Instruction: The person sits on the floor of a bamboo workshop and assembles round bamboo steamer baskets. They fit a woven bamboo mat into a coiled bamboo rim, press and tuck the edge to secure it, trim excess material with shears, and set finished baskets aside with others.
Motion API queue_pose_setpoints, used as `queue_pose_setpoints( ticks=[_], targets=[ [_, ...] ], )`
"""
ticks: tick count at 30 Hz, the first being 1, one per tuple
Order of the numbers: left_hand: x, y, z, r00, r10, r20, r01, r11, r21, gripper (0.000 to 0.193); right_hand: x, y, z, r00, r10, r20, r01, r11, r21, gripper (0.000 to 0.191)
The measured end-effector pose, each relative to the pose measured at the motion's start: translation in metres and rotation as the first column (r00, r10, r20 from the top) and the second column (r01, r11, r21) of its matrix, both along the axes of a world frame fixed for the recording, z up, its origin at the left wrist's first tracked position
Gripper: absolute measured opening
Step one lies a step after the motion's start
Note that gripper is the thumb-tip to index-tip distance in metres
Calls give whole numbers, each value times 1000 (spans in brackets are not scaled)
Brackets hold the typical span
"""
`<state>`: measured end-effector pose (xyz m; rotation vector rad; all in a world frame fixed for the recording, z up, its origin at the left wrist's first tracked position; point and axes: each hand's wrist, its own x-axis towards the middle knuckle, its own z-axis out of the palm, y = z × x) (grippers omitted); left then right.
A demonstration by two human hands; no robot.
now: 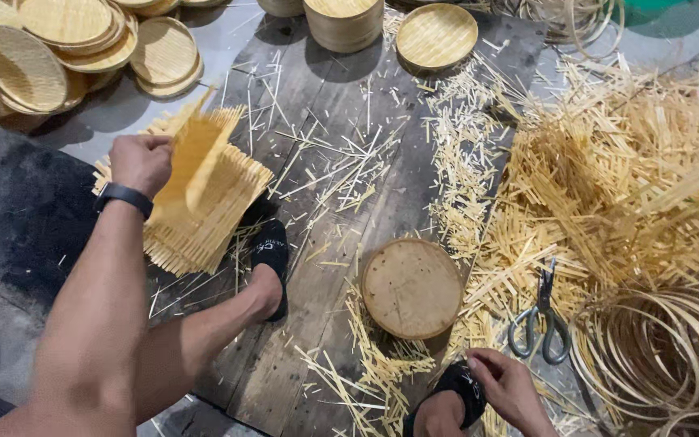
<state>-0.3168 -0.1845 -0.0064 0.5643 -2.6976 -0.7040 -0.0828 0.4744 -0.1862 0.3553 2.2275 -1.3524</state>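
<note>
Pale yellow bamboo everywhere in the head view. The left hand [141, 162], wearing a black wristband [124, 197], is closed around the top edge of a square woven mat of pale bamboo slats [204, 190], which it holds tilted up off a stack of similar mats beneath; the lifted piece is blurred, its long axis running from lower left to upper right, loose slat ends pointing toward the upper right. The mat sits left of centre on the dark weathered wooden board [325, 146], just above a foot in a black slipper [273, 259]. The right hand [511, 388], at the bottom edge, rests with loosely curled fingers on the second black slipper [463, 388]; whether it grips anything I cannot tell. Just above it lies a round shallow bamboo tray [412, 287], turned flat face up, holding nothing. Grey-handled scissors [540, 324] lie to its right, blades pointing up toward a big loose heap of cut bamboo strips [633, 178]. Coils of thin bamboo hoops [665, 356] sit at lower right. Top left, stacked round woven bamboo trays [66, 44] nest in each other, otherwise holding nothing; a further single round tray [436, 34] and a stack of round bamboo frames [343, 24] stand at top centre. Loose splinters litter the board.
</note>
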Motion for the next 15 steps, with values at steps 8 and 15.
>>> queue_pose_setpoints(
  ticks=[8,15],
  targets=[
    [32,155,-17,740,-511,-437,333,843,-422,26,-19,-4,20,988,-94,-121,80,991,-111,37],
    [192,311,-192,127,-985,121,981,106,-164,46,-57,-13,-20,853,-458,252,513,644,-567,38]
  ],
)
